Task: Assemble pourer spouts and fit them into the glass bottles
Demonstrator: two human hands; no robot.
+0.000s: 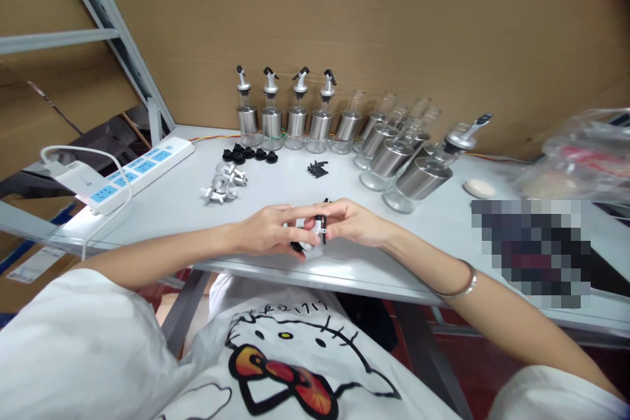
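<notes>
Near the table's front edge, my left hand [268, 230] has its fingers round a small white and black pourer top [309, 244]. From the other side, the fingertips of my right hand [352, 222] pinch the black lever part [321, 222] at the top of the same piece. Both hands meet at this piece, and fingers hide much of it. Beyond my left hand lie white spout pieces [224, 184] in a pile, with several black stoppers [249, 154] behind them. Small black parts [317, 168] lie heaped behind my hands.
Glass bottles with steel sleeves [321, 126] line the back and right, some with pourers fitted. A power strip [142, 170] with a white charger lies at the left. On the right are a whitish oval object [480, 188] and a clear plastic bag [581, 157].
</notes>
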